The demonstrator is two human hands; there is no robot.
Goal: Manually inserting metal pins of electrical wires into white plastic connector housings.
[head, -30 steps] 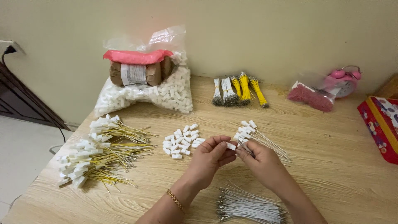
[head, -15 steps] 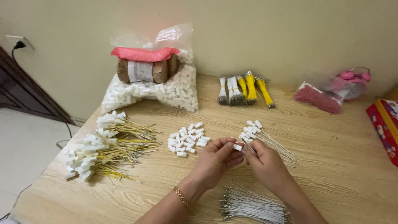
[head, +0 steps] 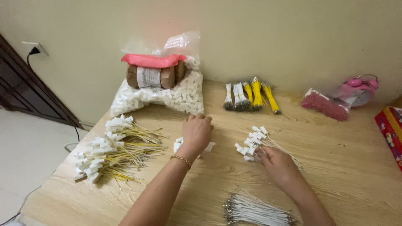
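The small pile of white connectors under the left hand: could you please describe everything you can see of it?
The pile of white connectors lies on the wooden table, mostly hidden beneath the left hand, which rests palm-down on it. Only a few small, blocky, plastic-looking white pieces show at the hand's left and right edges. They are loose, without wires, and lie between the yellow-wired bundle and the white-wired cluster at the right hand.

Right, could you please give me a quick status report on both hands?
Left hand palm-down on loose white connectors. Right hand at the white-tipped wire bunch. Nothing between them; bare wire bundle near edge.
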